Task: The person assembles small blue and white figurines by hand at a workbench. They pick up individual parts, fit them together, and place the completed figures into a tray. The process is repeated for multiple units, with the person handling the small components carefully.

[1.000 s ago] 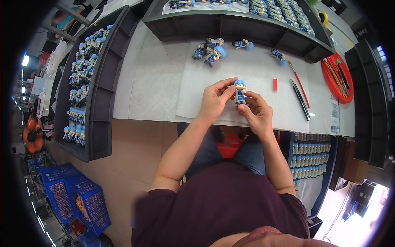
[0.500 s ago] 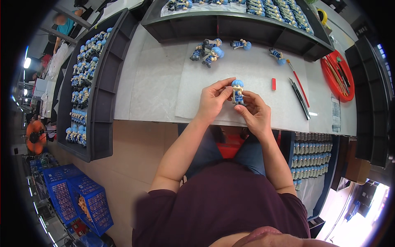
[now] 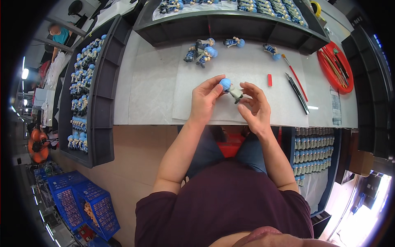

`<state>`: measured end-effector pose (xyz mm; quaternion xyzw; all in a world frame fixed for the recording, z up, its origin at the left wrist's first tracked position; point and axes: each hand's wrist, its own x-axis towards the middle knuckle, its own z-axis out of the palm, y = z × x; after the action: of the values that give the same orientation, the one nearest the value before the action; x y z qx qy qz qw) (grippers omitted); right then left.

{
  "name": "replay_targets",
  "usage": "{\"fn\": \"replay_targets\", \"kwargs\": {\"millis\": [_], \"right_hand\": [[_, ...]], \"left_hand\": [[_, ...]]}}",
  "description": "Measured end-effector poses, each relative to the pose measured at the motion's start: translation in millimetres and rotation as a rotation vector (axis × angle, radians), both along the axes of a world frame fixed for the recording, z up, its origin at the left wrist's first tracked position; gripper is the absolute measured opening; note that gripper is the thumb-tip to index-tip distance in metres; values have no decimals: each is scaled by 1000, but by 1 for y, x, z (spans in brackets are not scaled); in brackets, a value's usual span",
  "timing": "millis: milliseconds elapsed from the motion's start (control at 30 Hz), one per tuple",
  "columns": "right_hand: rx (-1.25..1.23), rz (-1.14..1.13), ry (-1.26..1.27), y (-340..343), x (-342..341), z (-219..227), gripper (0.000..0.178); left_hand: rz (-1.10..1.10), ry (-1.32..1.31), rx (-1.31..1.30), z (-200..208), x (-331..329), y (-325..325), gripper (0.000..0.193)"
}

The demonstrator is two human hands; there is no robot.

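A small blue-haired figurine (image 3: 234, 93) is tilted over the sheet on the table, its pale grey-green side showing. My left hand (image 3: 204, 98) pinches it by the head end. Beside its feet, my right hand (image 3: 256, 108) has its thumb and fingers parted, with nothing seen between them. Farther back, several similar figurines (image 3: 201, 52) lie in a cluster, another figurine (image 3: 234, 42) lies to their right, and one more figurine (image 3: 272, 51) lies nearer the brushes.
A red block (image 3: 269, 80), a red paintbrush (image 3: 295, 78) and a dark pen-like tool (image 3: 297, 93) lie at right, near a red tray (image 3: 350, 84) of brushes. Black crates of figurines stand behind (image 3: 230, 28) and at left (image 3: 108, 88). Another crate (image 3: 326, 189) sits low at right.
The figurine has turned from its blue front to its pale side and tilted, moving slightly left with my left hand. My right hand's fingers have come off it.
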<state>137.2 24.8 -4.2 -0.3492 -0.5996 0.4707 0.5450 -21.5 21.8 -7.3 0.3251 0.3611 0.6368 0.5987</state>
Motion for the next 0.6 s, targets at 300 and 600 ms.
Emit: {"fn": "replay_targets", "kwargs": {"millis": [300,600], "right_hand": [[-53,-44,-23,-2,-1,-10,51],[-37,-62,-20,-2,-1,-10,48]], "left_hand": [[-88,41,68,6,1,2,32],[-97,39,47,6,3,3,34]]}}
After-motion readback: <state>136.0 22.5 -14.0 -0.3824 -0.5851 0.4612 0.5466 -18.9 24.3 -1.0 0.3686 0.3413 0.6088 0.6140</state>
